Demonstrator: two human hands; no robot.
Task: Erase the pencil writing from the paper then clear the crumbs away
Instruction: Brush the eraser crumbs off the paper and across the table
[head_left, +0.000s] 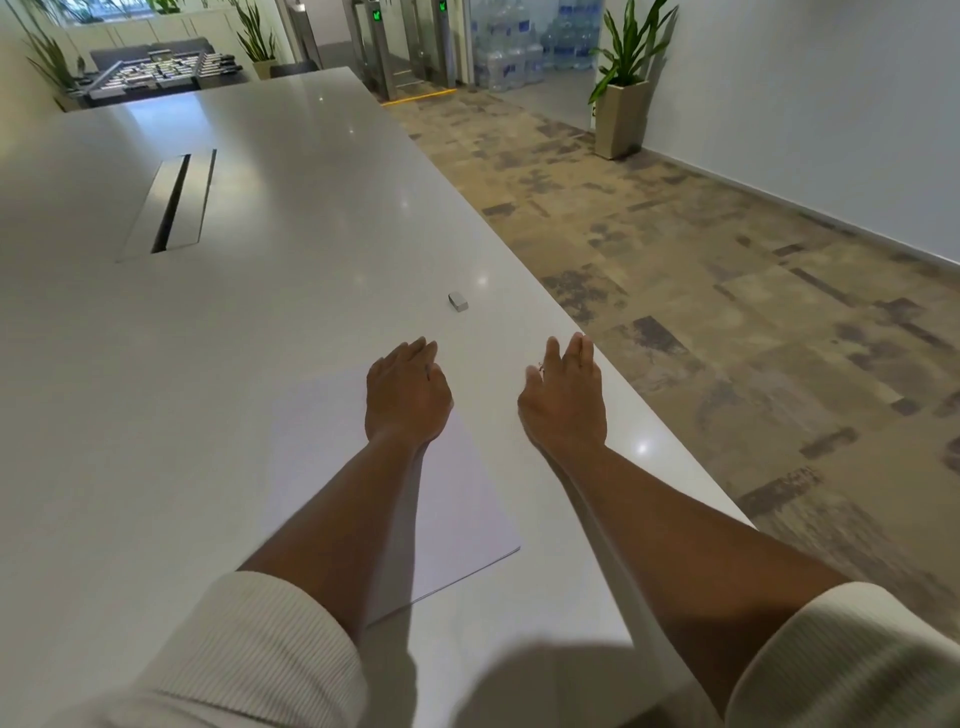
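While both forearms stretch forward over a long white bench, the person's left hand lies palm down on the far corner of a white sheet of paper, its fingers held loosely forward and gripping nothing. No pencil writing can be made out on the sheet at this size, and no crumbs are visible on it. The right hand rests beside the paper on the bare bench top, close to the bench's right edge, fingers extended and relaxed, also holding nothing; a small ring shows on one finger. A small grey-white eraser lies on the bench just beyond both hands, apart from the paper and touched by neither hand. The paper lies at an angle to the bench edge, its near corner pointing toward the person, with the left forearm crossing over it. Cream ribbed sleeves are pushed up both arms. Farther along the bench a recessed cable hatch with a dark slot sits flush in the surface. To the right, patterned brown carpet runs along a white wall, where a potted plant stands in a tall square planter. Stacked water bottles and entry turnstiles fill the background, with a table football game at the far left.
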